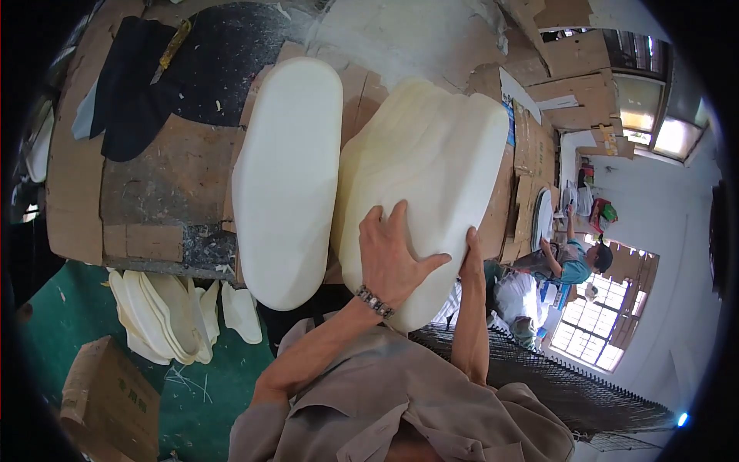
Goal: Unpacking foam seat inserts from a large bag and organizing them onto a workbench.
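A stack of long cream foam pads (454,146) with rounded ends lies fanned out in front of me, overhanging the table's near edge. My left hand (391,258), a beaded bracelet at its wrist, rests on the top pad with thumb and fingers spread. At the stack's right edge, my right hand (472,258) grips the side of the pad; most of its fingers are hidden. Left of the stack, apart from it, another pale foam pad (289,181) lies flat, its near end also past the table edge.
The cardboard-covered table (165,165) bears dark cloth pieces (135,100) and a yellow-handled cutter (175,45) at far left. Below, foam pieces (165,312) stand near a cardboard box (115,404) on the green floor. A co-worker (573,262) is at the right, holding a pale oval piece.
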Tool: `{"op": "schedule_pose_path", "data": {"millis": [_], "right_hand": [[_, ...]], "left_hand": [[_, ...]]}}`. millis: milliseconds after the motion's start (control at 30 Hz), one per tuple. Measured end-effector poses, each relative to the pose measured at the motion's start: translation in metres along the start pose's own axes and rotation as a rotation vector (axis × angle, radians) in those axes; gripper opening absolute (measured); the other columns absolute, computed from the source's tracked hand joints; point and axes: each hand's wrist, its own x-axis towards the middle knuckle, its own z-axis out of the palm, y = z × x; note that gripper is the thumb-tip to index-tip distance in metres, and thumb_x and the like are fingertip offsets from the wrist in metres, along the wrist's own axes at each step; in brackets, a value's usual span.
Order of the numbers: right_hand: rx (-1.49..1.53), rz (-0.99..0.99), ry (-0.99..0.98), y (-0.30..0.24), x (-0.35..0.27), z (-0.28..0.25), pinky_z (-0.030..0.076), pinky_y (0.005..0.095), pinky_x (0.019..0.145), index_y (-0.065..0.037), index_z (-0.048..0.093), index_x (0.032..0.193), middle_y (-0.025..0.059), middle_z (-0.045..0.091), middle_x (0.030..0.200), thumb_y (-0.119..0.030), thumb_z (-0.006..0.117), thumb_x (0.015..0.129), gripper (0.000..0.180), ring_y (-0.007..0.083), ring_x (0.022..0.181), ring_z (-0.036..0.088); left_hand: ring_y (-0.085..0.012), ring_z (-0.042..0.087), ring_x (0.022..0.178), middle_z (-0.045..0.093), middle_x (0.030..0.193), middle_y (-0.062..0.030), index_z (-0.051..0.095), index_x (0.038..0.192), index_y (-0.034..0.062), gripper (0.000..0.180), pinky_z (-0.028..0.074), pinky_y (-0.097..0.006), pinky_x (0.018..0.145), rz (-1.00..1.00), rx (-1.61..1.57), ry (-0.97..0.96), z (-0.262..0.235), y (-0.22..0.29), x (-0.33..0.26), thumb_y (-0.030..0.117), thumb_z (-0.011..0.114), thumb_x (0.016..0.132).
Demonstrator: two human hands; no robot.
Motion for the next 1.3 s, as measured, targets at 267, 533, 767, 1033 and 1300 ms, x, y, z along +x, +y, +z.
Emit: {"op": "schedule_pose_path", "data": {"millis": [267,533,767,1033,1300], "right_hand": [[0.024,-0.027,0.049,-0.012,-0.031,-0.003,0.048,0.0426,0.103,0.002,0.044,0.143,0.0181,0.057,0.135,-0.062,0.068,0.084,0.091,0.0298,0.123,0.057],[-0.018,-0.241,0.14,-0.067,-0.104,0.057,0.043,0.0453,0.109,0.0,0.037,0.148,0.0199,0.051,0.142,-0.053,0.052,0.096,0.076,0.0333,0.128,0.053],[-0.079,-0.242,-0.212,-0.044,-0.091,0.229,0.045,0.041,0.102,0.001,0.035,0.147,0.017,0.055,0.133,-0.032,0.073,0.088,0.078,0.028,0.12,0.055],[-0.178,-0.398,-0.286,0.008,-0.065,0.267,0.038,0.0421,0.109,0.001,0.027,0.15,0.023,0.049,0.139,-0.038,0.073,0.087,0.087,0.0338,0.128,0.049],[-0.554,-0.38,-0.084,0.031,-0.055,0.276,0.05,0.0395,0.096,0.004,0.046,0.139,0.0207,0.067,0.118,-0.036,0.075,0.087,0.072,0.0306,0.107,0.064]], "left_hand": [[-0.0477,0.038,0.127,0.038,0.136,-0.036,0.037,0.144,0.0015,0.105,0.035,-0.053,0.106,0.071,0.03,-0.023,0.001,0.017,-0.015,0.046,0.088,0.064],[-0.0477,0.041,0.131,0.037,0.141,-0.0328,0.034,0.147,-0.0011,0.108,0.037,-0.051,0.109,0.145,-0.124,-0.045,-0.067,0.052,-0.025,0.043,0.089,0.065],[-0.0346,0.045,0.132,0.041,0.145,-0.0224,0.031,0.148,-0.0026,0.095,0.036,-0.044,0.113,0.042,-0.203,0.157,-0.188,-0.027,-0.028,0.02,0.082,0.072],[-0.0359,0.041,0.137,0.037,0.15,-0.0262,0.022,0.153,-0.0022,0.104,0.035,-0.046,0.113,-0.018,0.088,0.087,-0.167,-0.145,-0.017,0.026,0.083,0.074],[-0.0323,0.044,0.136,0.045,0.146,-0.023,0.03,0.151,-0.0024,0.098,0.038,-0.043,0.112,-0.197,-0.364,0.07,-0.18,-0.16,-0.014,0.03,0.082,0.075]]}}
